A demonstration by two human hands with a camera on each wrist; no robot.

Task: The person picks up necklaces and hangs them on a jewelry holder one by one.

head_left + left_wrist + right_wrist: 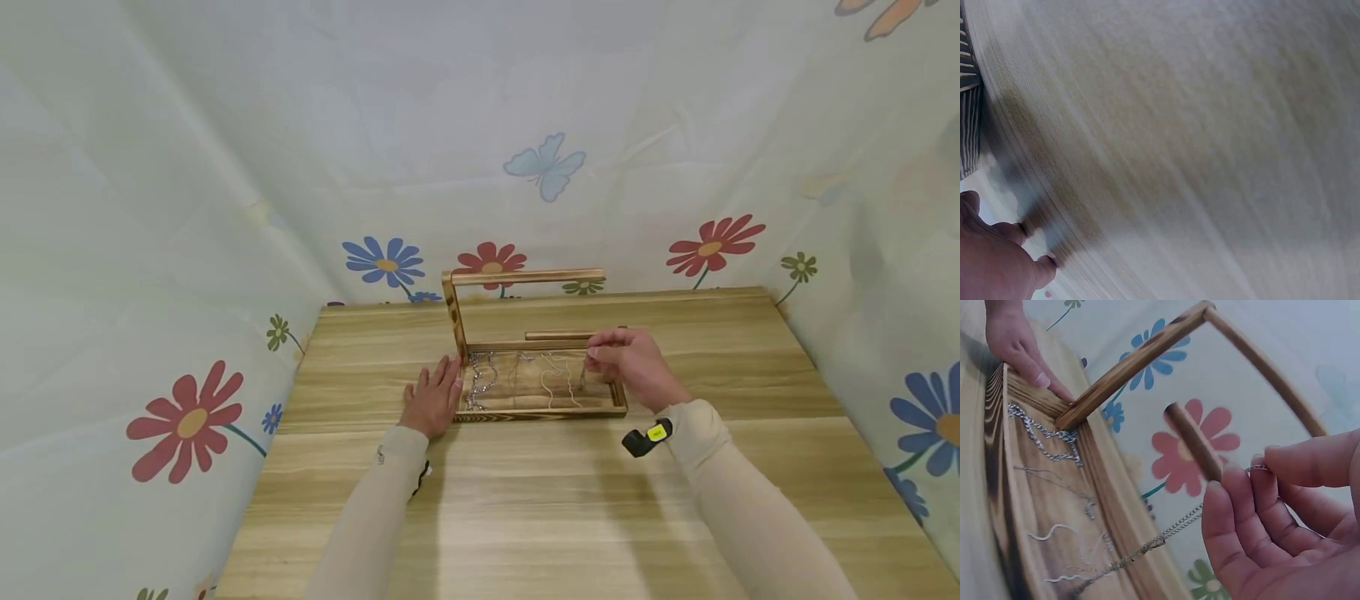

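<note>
Wooden stand (525, 367) placed on the tabletop (525, 500), toward its far edge. Several chains (482, 379) laid inside the stand's tray. Left hand (431, 400) rested flat against the stand's left end. Right hand (633, 362) held at the right end, pinching a thin chain (1166, 534) just beside the short rod (1194, 442).

A wooden table (525, 500) fills the foreground. Pale cloth (225, 167) printed with flowers and a butterfly (545, 165) walls it in from 9 through 12 to 3 o'clock.
</note>
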